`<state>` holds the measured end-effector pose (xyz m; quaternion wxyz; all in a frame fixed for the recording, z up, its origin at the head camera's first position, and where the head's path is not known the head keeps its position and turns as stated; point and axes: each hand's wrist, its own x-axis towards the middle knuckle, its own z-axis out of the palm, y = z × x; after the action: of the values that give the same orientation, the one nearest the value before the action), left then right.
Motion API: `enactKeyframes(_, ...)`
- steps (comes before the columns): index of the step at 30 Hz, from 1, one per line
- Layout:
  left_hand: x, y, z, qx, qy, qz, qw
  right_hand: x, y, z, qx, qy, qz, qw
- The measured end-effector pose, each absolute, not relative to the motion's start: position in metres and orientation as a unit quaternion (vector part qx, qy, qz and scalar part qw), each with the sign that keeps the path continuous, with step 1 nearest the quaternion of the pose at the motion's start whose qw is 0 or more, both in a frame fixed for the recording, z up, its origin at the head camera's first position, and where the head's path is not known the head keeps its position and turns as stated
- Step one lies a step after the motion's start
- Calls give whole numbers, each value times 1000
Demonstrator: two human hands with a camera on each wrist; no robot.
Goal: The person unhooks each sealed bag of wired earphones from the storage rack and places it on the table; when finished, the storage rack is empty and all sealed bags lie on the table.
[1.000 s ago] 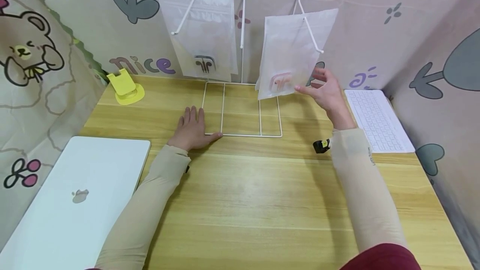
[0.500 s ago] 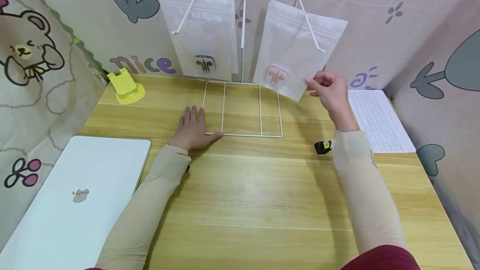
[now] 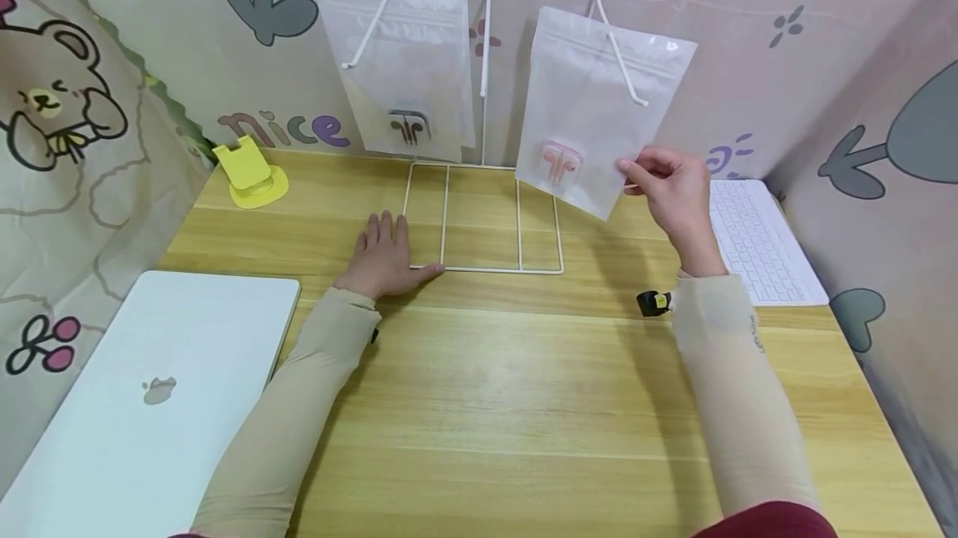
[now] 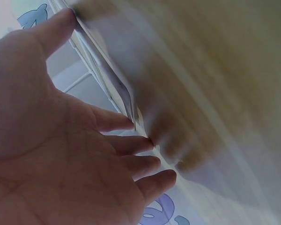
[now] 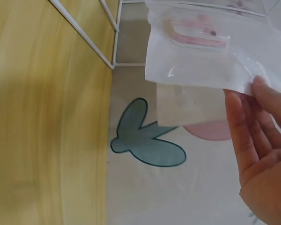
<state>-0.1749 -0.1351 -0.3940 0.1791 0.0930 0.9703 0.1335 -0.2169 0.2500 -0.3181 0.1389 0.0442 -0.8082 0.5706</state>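
Observation:
My right hand (image 3: 671, 193) pinches the lower right edge of a white zip bag (image 3: 599, 97) between thumb and fingers. The bag hangs tilted on the right hook (image 3: 621, 64) of a white wire rack (image 3: 501, 270), and pink earphones in a small case (image 3: 560, 162) show through it. A second bag lies behind it in the right wrist view. On the left hook hangs another zip bag (image 3: 407, 64) with dark earphones (image 3: 407, 129). My left hand (image 3: 383, 259) lies with straight fingers at the rack's front left corner, its thumb on the base wire.
A closed laptop (image 3: 157, 405) lies at the left, with a yellow phone stand (image 3: 250, 174) behind it. To the right lies a white keyboard (image 3: 759, 243). A middle hook (image 3: 485, 39) juts between the bags. Printed cloth (image 3: 733, 89) hangs behind the table (image 3: 509, 405).
My right hand has gone from loosely open beside the bag to pinching its edge, then drawn it right and toward me. The front bag now tilts. My left hand has stayed put.

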Motion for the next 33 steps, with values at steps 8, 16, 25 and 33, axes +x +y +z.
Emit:
enactKeyframes(8, -175, -134, -392, 93, 970, 134, 182, -204, 261, -314, 106, -820, 541, 154)
enactKeyframes(16, -174, -134, -392, 93, 969, 139, 180, -172, 259, -293, 166, -847, 478, 163)
enactKeyframes(25, -174, -135, -391, 93, 969, 133, 184, -149, 275, -291, 215, -837, 479, 156)
enactKeyframes(33, -174, -136, -391, 95, 969, 136, 184, -137, 293, -298, 233, -821, 502, 142)
